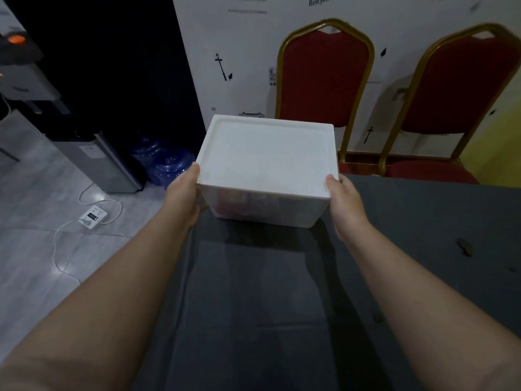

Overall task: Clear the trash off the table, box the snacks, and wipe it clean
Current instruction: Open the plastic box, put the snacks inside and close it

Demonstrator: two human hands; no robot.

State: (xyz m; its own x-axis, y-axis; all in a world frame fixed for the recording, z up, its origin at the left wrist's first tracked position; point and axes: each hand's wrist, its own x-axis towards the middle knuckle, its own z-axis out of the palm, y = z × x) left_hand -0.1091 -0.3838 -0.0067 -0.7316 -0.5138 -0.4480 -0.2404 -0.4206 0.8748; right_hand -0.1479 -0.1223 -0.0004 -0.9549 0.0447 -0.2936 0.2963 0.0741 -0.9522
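Observation:
A white box (266, 156) with its lid on stands at the far left corner of the dark table (253, 292). Coloured snack packs show faintly through its translucent front wall. My left hand (184, 190) grips the box's left side, thumb on the lid's near left corner. On the right side, my right hand (342, 197) holds the box with its thumb on the lid's near right corner. Whether the box rests on the table or is lifted slightly I cannot tell. A few small dark crumbs (464, 246) lie on the table to the right.
Two red chairs with gold frames (324, 77) (456, 94) stand behind the table against a white wall. Left of the table, on the tiled floor, are a white power strip (91, 217) with its cable, blue water bottles (166, 162) and a grey appliance (98, 162).

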